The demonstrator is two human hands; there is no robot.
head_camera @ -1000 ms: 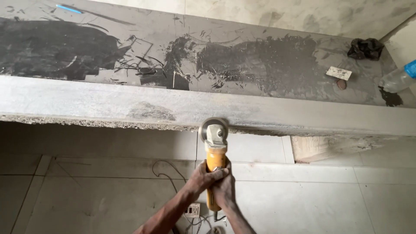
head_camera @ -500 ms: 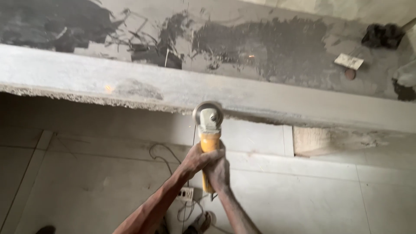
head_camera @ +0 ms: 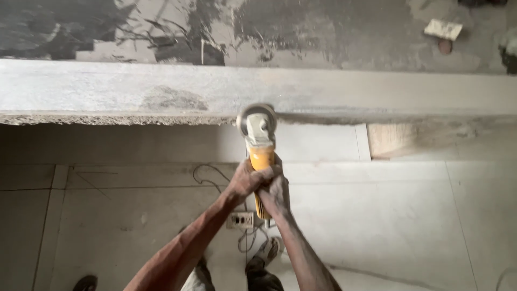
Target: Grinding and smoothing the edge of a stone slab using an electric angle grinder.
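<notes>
Both hands: left hand (head_camera: 249, 179) & right hand (head_camera: 274, 193) wrapped tight round yellow grinder (head_camera: 259, 156).
Disc: now on slab (head_camera: 161, 91) lower edge, was just under it.
View: slid down, box & bottle gone.
Cut: edge work on.

Motion blur softens the whole view. Both hands, the left hand (head_camera: 246, 180) and the right hand (head_camera: 273, 189), wrap the yellow body of the angle grinder (head_camera: 259, 144), hiding most of its handle; how the fingers overlap cannot be made out. The grinder's disc is hidden behind its grey guard where it meets the lower edge of the concrete slab (head_camera: 161, 91). Both forearms are cut off by the bottom edge. A dark object (head_camera: 509, 54) at the right edge is cropped and unidentifiable. A small pale block (head_camera: 442, 29) and a round brown piece (head_camera: 445, 47) near the top are too blurred to name. A socket box (head_camera: 240, 220) on the floor is partly hidden by the arms.
</notes>
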